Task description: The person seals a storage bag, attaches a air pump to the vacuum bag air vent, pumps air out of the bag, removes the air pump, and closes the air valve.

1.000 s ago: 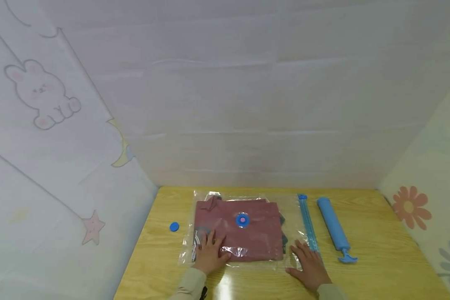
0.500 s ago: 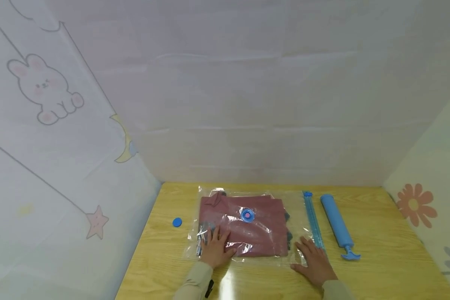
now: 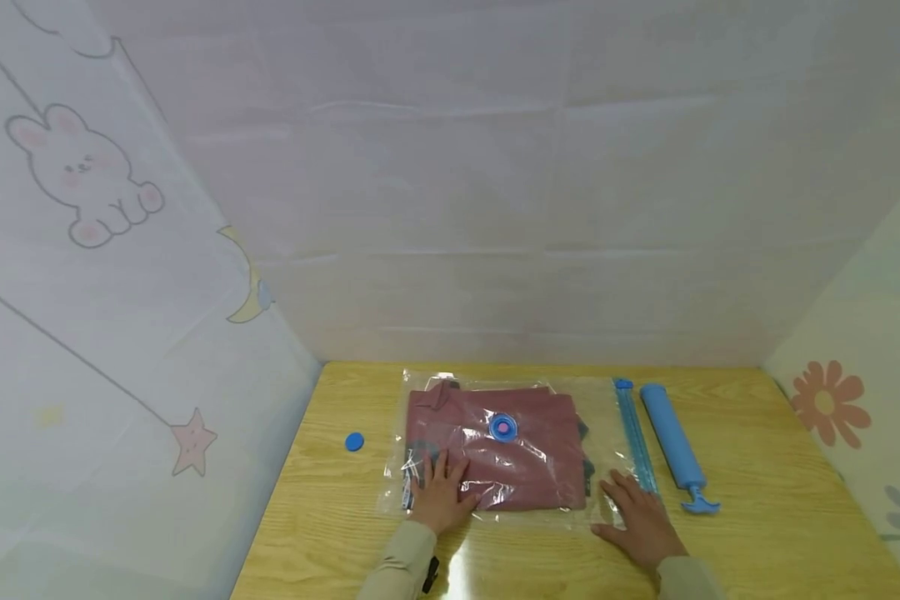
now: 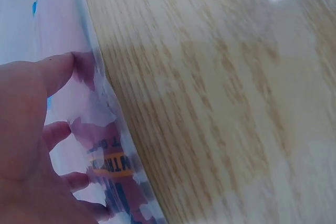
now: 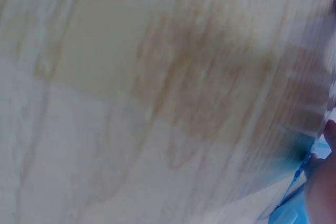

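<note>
A clear vacuum storage bag (image 3: 603, 417) lies flat on the table with a folded dusky-red garment (image 3: 540, 475) inside. On its top is a round blue valve (image 3: 503, 427) with a pink centre. A blue zip strip (image 3: 635, 433) runs down its right end. My left hand (image 3: 441, 500) rests with spread fingers on the bag's front left part; the left wrist view shows fingertips on the film near printed lettering (image 4: 110, 163). My right hand (image 3: 640, 521) lies on the front right corner, fingers extended beside the strip. The right wrist view catches only part of that hand (image 5: 323, 187).
Right of the bag lies a blue hand pump (image 3: 671, 437), its handle toward the front. A round blue cap (image 3: 354, 442) sits on the wooden table (image 3: 307, 508) at the left. Printed fabric walls (image 3: 435, 300) enclose the back and sides.
The bag has slid slightly to the right, nearer the pump, and both hands have shifted right with it. The cap and pump stay in place; the head view has tilted a little.
</note>
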Motion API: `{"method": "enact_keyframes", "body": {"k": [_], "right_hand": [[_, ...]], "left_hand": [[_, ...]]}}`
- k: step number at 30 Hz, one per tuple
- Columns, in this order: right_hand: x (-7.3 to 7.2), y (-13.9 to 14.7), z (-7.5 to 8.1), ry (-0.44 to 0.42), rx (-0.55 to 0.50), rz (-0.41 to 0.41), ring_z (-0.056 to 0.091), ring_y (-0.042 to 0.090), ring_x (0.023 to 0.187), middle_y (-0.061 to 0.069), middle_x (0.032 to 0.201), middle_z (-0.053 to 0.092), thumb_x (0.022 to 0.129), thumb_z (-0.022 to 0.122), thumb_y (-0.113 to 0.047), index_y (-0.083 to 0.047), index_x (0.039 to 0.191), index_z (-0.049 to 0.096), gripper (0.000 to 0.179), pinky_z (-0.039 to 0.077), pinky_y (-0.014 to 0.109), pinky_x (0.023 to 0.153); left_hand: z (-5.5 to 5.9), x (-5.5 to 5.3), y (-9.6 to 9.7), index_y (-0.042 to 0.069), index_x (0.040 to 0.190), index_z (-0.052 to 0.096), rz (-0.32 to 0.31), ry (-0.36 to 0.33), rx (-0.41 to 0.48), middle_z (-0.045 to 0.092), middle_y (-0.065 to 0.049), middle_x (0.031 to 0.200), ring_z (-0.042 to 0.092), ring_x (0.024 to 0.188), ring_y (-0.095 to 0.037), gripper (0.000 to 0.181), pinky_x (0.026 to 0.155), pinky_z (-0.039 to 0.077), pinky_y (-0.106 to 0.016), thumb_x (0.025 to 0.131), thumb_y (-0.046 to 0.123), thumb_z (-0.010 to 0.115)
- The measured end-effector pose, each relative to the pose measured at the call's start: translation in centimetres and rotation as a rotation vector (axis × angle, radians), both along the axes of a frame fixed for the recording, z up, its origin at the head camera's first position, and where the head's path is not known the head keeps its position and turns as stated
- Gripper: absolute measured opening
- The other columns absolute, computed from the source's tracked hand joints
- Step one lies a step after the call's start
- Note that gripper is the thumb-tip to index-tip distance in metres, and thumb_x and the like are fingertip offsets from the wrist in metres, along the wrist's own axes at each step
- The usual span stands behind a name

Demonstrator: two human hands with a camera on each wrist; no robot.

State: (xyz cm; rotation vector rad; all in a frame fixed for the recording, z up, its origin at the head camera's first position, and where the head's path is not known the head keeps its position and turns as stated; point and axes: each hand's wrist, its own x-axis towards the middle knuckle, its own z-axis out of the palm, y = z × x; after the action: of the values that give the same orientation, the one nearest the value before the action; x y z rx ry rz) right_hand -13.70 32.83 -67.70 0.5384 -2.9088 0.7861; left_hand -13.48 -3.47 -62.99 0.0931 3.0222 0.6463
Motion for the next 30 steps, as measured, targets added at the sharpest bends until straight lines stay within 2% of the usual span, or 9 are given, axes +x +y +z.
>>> {"method": "enact_keyframes", "body": {"k": [6,12,16,19,24,30], "right_hand": [[-0.1,-0.2,-0.2,-0.03,-0.005,-0.019,0.035,0.048,0.132,0.021,0.146,0.043,0.077,0.072,-0.054,-0.008,0.135,0.053,0.077,0.026,0.067,0.102],[-0.1,-0.4,0.8,-0.096,-0.01,-0.016,0.032,0.049,0.135,0.022,0.147,0.041,0.077,0.071,-0.056,-0.006,0.135,0.053,0.079,0.023,0.068,0.104],[-0.2,-0.4,1.7,-0.124,-0.018,0.0,0.032,0.051,0.134,0.024,0.147,0.041,0.078,0.071,-0.054,-0.004,0.133,0.055,0.076,0.028,0.069,0.103],[-0.4,-0.2,2.3,-0.113,-0.011,-0.01,0.036,0.048,0.132,0.022,0.144,0.045,0.083,0.071,-0.047,-0.003,0.127,0.06,0.064,0.034,0.067,0.101],[-0.7,0.3,4.0,-0.083,-0.05,-0.128,0.046,0.041,0.12,0.02,0.129,0.055,0.091,0.066,-0.031,-0.001,0.119,0.064,0.041,0.041,0.061,0.094],[-1.2,1.9,5.0,-0.01,-0.05,-0.337,0.044,0.048,0.108,0.029,0.118,0.053,0.093,0.06,-0.023,0.003,0.122,0.058,0.039,0.04,0.061,0.084]], "left_hand": [[0.3,0.2,0.0,0.02,0.143,0.048,0.01,-0.003,0.015,0.032,-0.02,0.154,0.019,0.142,-0.054,0.067,0.098,0.023,-0.08,0.084,0.048,0.066],[0.2,0.3,-0.1,0.02,0.143,0.048,0.009,0.003,0.018,0.032,-0.019,0.154,0.018,0.142,-0.054,0.067,0.097,0.025,-0.081,0.085,0.049,0.065],[0.0,0.4,-0.1,0.02,0.143,0.047,0.014,0.0,0.023,0.031,-0.019,0.155,0.018,0.142,-0.054,0.068,0.097,0.025,-0.08,0.085,0.049,0.066],[0.0,0.3,-0.1,0.021,0.143,0.047,0.019,-0.004,0.016,0.031,-0.018,0.155,0.018,0.142,-0.054,0.069,0.098,0.024,-0.08,0.084,0.049,0.067],[0.2,0.2,0.1,0.021,0.144,0.046,0.03,-0.017,0.014,0.03,-0.018,0.156,0.016,0.143,-0.053,0.069,0.099,0.022,-0.08,0.084,0.049,0.068],[0.5,0.3,0.2,0.022,0.144,0.046,0.04,-0.027,0.034,0.029,-0.018,0.156,0.014,0.144,-0.053,0.069,0.101,0.02,-0.08,0.083,0.047,0.069]]}}
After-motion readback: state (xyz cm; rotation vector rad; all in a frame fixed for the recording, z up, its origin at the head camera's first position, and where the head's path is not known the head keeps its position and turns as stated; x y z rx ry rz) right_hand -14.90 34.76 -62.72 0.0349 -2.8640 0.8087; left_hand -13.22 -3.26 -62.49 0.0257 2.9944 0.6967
